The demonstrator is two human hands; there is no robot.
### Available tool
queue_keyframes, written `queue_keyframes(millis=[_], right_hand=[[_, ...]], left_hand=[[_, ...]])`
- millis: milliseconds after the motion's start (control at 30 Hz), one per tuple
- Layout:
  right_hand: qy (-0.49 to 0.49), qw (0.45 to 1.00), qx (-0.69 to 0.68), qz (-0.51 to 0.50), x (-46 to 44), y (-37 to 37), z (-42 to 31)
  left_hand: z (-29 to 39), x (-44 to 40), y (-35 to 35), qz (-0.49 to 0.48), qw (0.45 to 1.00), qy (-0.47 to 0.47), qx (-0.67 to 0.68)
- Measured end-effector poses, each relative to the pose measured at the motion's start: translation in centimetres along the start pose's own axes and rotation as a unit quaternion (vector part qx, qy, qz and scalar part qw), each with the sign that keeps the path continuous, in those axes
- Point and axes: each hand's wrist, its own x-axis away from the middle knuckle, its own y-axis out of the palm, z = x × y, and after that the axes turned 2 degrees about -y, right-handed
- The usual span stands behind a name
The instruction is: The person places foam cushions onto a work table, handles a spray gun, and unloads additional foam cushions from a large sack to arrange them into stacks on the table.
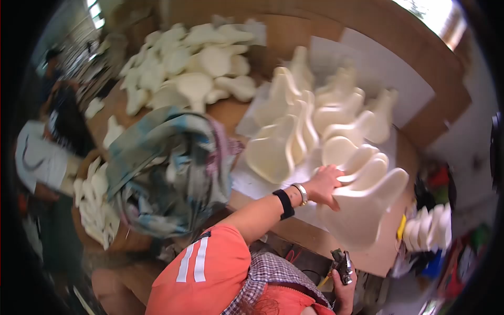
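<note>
My left hand [326,186] reaches to the right and grips the edge of a cream foam bicycle saddle pad [362,212] at the near end of a row. Several similar pads stand nested on edge behind it, and another nested row [275,149] is to their left. The fingers lie over the pads' rims, with the thumb on the near side. Low in the view, my right hand [345,289] is wrapped round a dark metal spray gun [344,268], partly cut off by my body.
Loose foam pads [194,65] are heaped on the far side of the brown table [310,231]. A crumpled grey-blue cloth bundle [168,173] sits left, beside a basket of white pieces [97,205]. Another person [44,152] is at the far left. More stacked pads [428,228] are at the right.
</note>
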Motion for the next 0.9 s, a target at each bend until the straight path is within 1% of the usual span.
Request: queue_keyframes(millis=[33,67,100,133,167,233,267,300,367,433,500,567,600,667,700,767,833,900], right_hand=[[-0.005,0.999,0.001,-0.039,-0.8,0.6,0.0],[0.011,0.999,0.002,-0.049,-1.6,1.5,0.0],[0.027,0.998,0.007,-0.058,-2.2,2.5,0.2],[0.027,0.989,0.065,-0.127,-3.4,2.5,0.9],[0.018,0.985,0.069,-0.159,-4.3,3.9,0.6],[-0.03,0.976,0.067,-0.207,-5.8,6.5,-0.2],[-0.054,0.971,0.066,-0.223,-6.5,7.9,0.0],[-0.064,0.965,0.066,-0.245,-6.9,9.4,-0.8],[-0.065,0.947,0.059,-0.309,-7.2,12.4,-3.1],[-0.098,0.929,0.059,-0.351,-8.1,14.9,-3.1],[-0.129,0.91,0.057,-0.389,-7.9,17.9,-3.9],[-0.062,0.914,0.03,-0.399,-6.6,20.2,-5.5],[-0.074,0.91,0.033,-0.408,-6.3,20.7,-5.7],[-0.093,0.9,0.047,-0.424,-6.3,21.9,-5.3],[-0.105,0.896,0.061,-0.427,-6.1,22.7,-5.3],[-0.113,0.891,0.052,-0.437,-5.4,24.1,-5.6],[-0.115,0.889,0.049,-0.44,-4.4,24.5,-6.0],[-0.068,0.895,0.038,-0.439,-3.9,25.0,-6.3]], left_hand=[[0.3,1.9,-1.3,0.045,0.999,0.005,-0.014],[0.6,4.1,-3.2,0.069,0.997,-0.028,-0.028],[1.1,6.5,-5.0,0.121,0.992,-0.028,-0.007],[1.3,8.9,-6.5,0.172,0.985,-0.023,0.013],[0.8,11.7,-7.9,0.193,0.98,-0.045,0.0],[0.3,18.1,-11.1,0.302,0.95,-0.075,0.005],[0.3,21.4,-12.2,0.399,0.911,-0.062,0.084],[0.5,24.9,-13.2,0.489,0.857,-0.042,0.16],[2.3,33.0,-16.6,0.513,0.8,-0.108,0.292],[4.9,40.3,-18.6,0.626,0.689,-0.14,0.337],[3.3,49.0,-20.2,0.711,0.614,-0.141,0.313],[3.8,55.5,-21.6,0.822,0.461,-0.204,0.265],[4.9,58.2,-21.9,0.83,0.452,-0.203,0.257],[4.9,63.4,-21.8,0.877,0.374,-0.239,0.183],[4.2,65.2,-21.1,0.883,0.366,-0.235,0.174],[2.1,66.5,-18.6,0.875,0.31,-0.318,0.193],[2.2,64.6,-16.6,0.836,0.359,-0.308,0.277],[0.2,63.0,-14.1,0.795,0.439,-0.275,0.315]])
